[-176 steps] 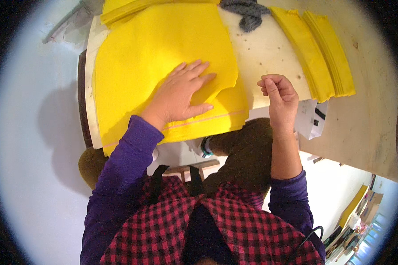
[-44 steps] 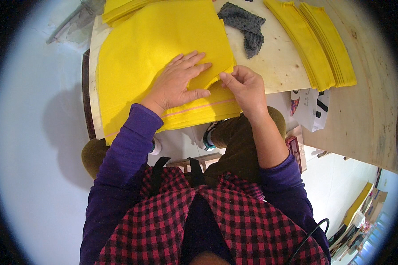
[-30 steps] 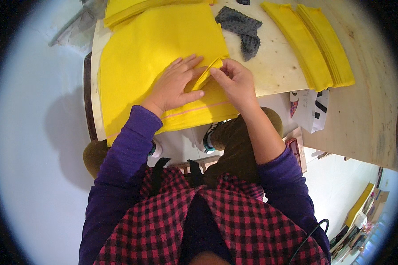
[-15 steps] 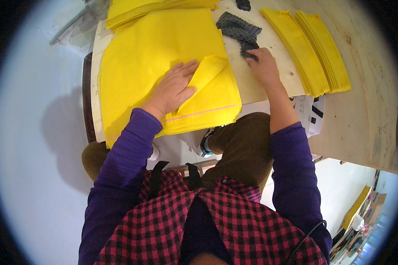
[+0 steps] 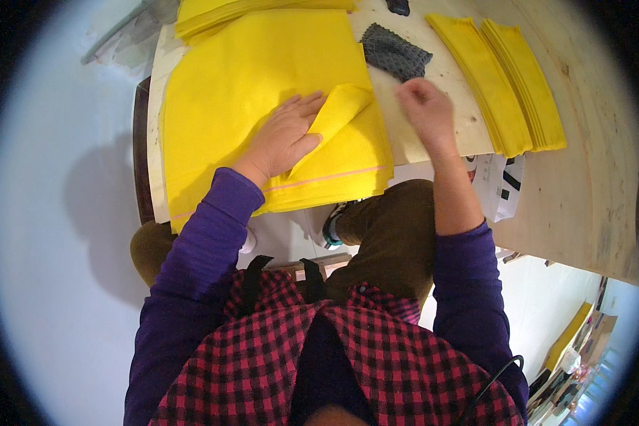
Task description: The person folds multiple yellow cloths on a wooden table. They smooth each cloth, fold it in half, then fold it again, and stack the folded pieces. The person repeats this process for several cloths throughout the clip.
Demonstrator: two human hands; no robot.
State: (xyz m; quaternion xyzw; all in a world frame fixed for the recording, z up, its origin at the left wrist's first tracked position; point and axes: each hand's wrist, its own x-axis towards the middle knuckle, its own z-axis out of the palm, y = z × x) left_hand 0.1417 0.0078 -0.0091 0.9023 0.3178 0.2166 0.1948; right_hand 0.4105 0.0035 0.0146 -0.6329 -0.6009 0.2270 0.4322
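Observation:
My left hand [image 5: 284, 138] lies flat on a stack of yellow cloth sheets [image 5: 241, 85], its fingers stretched out and close together. Beside its thumb, the top sheet's near right corner is turned back in a folded flap [image 5: 341, 113]. A pink line runs along the stack's near edge. My right hand [image 5: 427, 113] hovers over the board just right of the stack, somewhat blurred, with fingers curled in and nothing visible in them. Right beyond its fingertips lies a crumpled dark grey textured cloth [image 5: 396, 52], partly hidden by the hand.
Two narrow folded yellow bundles [image 5: 479, 85] lie on the wooden table [image 5: 582, 163] at the right. Another yellow pile [image 5: 255, 13] sits at the far left, and a small black object [image 5: 398, 6] at the far edge. A white printed bag [image 5: 505, 184] hangs below the table edge.
My right hand has drawn back slightly toward me from the grey cloth, its fingers curling in more. My left hand and the folded flap stay nearly the same.

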